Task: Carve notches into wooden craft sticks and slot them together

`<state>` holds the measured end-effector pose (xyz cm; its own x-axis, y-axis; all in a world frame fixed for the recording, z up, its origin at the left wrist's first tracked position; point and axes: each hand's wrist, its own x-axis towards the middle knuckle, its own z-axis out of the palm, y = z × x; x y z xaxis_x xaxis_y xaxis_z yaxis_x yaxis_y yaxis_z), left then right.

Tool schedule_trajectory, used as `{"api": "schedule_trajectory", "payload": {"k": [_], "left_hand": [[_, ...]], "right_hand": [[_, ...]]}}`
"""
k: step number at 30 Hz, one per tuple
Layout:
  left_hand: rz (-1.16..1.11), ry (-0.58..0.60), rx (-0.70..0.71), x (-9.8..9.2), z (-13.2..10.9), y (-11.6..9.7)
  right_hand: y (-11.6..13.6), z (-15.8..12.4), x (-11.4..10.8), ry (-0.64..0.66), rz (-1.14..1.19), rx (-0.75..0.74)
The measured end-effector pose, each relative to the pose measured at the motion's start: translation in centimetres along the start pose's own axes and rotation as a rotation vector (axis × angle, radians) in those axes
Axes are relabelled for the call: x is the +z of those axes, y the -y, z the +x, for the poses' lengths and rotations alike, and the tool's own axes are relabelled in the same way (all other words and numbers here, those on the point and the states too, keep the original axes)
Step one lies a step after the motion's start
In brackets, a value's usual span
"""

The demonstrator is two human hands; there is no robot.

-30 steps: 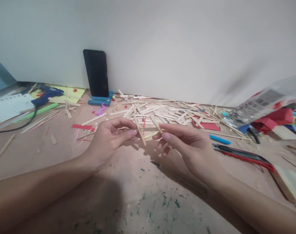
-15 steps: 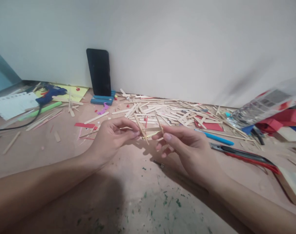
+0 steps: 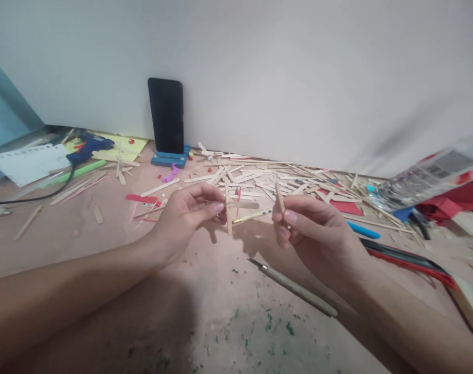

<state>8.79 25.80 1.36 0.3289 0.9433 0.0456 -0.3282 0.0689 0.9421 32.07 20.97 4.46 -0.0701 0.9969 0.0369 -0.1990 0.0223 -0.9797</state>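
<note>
My left hand (image 3: 192, 210) pinches a cross-shaped piece of craft sticks (image 3: 228, 210) between thumb and fingers. One stick stands nearly upright, and a rounded one points right from it. Facing it, my right hand (image 3: 318, 221) grips a short craft stick (image 3: 279, 196) by its lower end, tilted slightly left. A gap separates the two held pieces. Beneath my right hand lies a slim craft knife (image 3: 299, 291), its blade toward the middle. A yellow pencil (image 3: 250, 217) rests on the table behind the held pieces.
Loose craft sticks (image 3: 252, 174) are heaped along the wall. A phone (image 3: 166, 117) leans upright in a blue stand (image 3: 169, 158). A blue glue gun (image 3: 90, 147) with a black cord lies at left. At right are a red-black utility knife (image 3: 411, 258) and a clear plastic packet (image 3: 427, 166).
My hands have drawn apart, the right one moving right with its short stick. The cross-shaped piece has turned more upright, and the craft knife is now mostly uncovered. The view has shifted slightly.
</note>
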Motion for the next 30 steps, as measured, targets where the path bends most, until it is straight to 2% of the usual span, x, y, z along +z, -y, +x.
{"api": "schedule_trajectory", "payload": {"k": [5, 8, 12, 17, 24, 30], "left_hand": [[-0.002, 0.079, -0.018, -0.2, 0.1, 0.2], [-0.050, 0.134, -0.052, -0.1, 0.0, 0.1], [-0.065, 0.136, -0.072, 0.0, -0.1, -0.1], [-0.078, 0.146, -0.091, 0.0, 0.0, -0.1], [-0.090, 0.186, -0.130, -0.1, -0.1, -0.3], [-0.028, 0.209, -0.105, 0.0, -0.1, -0.6]], "right_hand": [[-0.3, -0.2, -0.6, 0.033, -0.291, -0.151], [-0.4, -0.2, -0.6, 0.102, -0.303, -0.180], [-0.4, -0.2, -0.7, 0.175, -0.310, -0.219], [0.0, -0.2, -0.4, 0.167, -0.449, -0.304], [1.2, -0.6, 0.2, 0.154, -0.699, -0.554], [1.4, -0.8, 0.3, 0.186, -0.747, -0.580]]}}
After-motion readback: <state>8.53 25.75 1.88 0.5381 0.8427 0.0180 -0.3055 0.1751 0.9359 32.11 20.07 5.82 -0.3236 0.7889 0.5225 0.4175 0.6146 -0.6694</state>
